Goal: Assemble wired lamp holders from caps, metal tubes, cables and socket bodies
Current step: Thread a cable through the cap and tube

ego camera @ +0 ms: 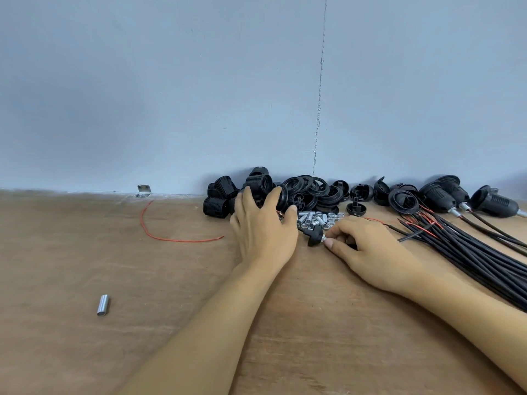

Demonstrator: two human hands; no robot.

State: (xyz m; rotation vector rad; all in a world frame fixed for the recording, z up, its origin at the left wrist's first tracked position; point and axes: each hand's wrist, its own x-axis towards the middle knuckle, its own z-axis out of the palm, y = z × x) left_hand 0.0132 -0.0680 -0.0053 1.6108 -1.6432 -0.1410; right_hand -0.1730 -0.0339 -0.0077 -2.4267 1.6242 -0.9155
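Black domed plastic cap (314,237) lies on its side on the brown wooden bench (171,280), just in front of the loose silver metal tubes (316,217). Its short silver threaded stub (324,238) gives the long axis: near level, pointing right. Right hand (368,252) pinches that stub between thumb and forefinger. Left hand (262,232) is spread, fingers loose against the black ribbed socket bodies (222,192), gripping nothing visible.

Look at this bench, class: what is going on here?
A person is assembling lamp holders on a wooden table. The right hand pinches a black cap by the metal tube fitted in it. The left hand lies open at the pile of socket bodies, beside loose metal tubes. Black cables lie to the right, with finished holders behind them.
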